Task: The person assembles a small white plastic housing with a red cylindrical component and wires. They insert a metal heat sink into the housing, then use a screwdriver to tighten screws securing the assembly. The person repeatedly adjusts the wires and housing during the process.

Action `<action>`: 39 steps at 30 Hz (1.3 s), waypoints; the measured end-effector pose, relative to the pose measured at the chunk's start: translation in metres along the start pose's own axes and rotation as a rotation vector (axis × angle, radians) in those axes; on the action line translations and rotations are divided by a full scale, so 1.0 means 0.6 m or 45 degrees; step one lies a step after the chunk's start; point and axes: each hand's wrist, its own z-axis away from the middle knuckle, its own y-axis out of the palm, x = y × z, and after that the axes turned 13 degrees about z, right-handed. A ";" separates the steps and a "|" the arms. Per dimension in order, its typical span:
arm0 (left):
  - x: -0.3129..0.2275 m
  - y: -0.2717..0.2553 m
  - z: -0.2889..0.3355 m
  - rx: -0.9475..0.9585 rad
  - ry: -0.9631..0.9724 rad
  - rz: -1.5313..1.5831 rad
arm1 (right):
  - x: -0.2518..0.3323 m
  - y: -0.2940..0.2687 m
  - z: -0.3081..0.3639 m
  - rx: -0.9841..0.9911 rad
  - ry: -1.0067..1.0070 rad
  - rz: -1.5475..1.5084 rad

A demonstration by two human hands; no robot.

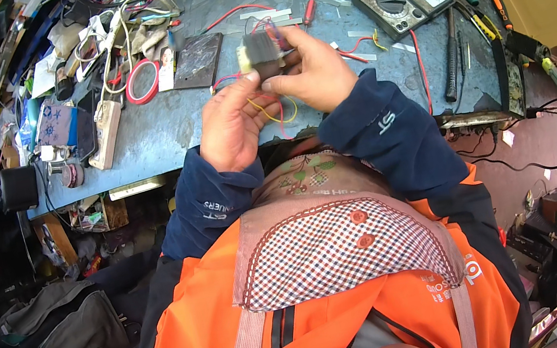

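Note:
Above the bench, both my hands hold a small transformer (262,54) with a dark laminated core and a pale side. My right hand (320,70) grips its right side, thumb along the near edge and fingers behind. Closed at its lower left is my left hand (233,118), fingertips on the near corner. Thin yellow wires (294,113), with red and blue ones, hang from the transformer around my left fingers. More coloured leads rise at its far side. The undersides of the fingers are partly hidden.
An analog multimeter (392,7) lies at the right, near a dark rod (452,61) and several tools. Straight ahead is a red-handled screwdriver (309,12). To the left are a dark square plate (199,61), a red tape roll (143,81) and a power strip (106,133).

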 end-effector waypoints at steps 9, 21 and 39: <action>-0.041 0.024 0.041 0.177 -0.352 -1.107 | -0.020 -0.067 -0.009 0.180 -0.127 0.253; -0.020 0.030 -0.029 0.185 0.901 -1.693 | 0.016 -0.091 -0.017 0.165 -0.292 0.827; -0.063 -0.032 -0.091 0.184 0.463 0.061 | -0.035 -0.064 -0.165 -0.107 -0.351 1.805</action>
